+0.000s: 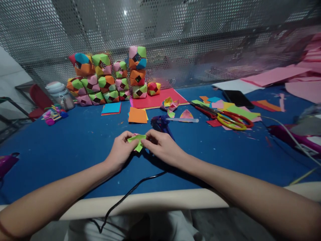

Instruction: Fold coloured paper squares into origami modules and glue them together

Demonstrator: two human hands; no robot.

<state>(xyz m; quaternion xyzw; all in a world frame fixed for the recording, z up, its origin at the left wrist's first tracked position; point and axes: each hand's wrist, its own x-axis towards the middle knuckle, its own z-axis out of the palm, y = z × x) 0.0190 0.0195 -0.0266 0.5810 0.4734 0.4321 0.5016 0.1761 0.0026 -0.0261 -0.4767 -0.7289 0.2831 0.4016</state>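
Between my two hands, just above the blue table, is a small folded green paper piece (138, 142) with a bit of pink at its upper edge. My left hand (121, 147) pinches its left side between thumb and fingers. On the other side, my right hand (163, 145) grips the right edge, thumb on the face of the paper. Directly behind my right hand stands a blue glue gun (162, 123) with a clear glue stick (184, 119) jutting to the right. Stacked orange paper squares (137, 115) lie beyond my fingers.
Folded paper balls (106, 83) are stacked at the back left, beside a lidded jar (60, 95). To the right lie scissors (225, 118), paper scraps and a black phone (238, 98). A black cable (135, 187) hangs over the table's front edge (185, 199).
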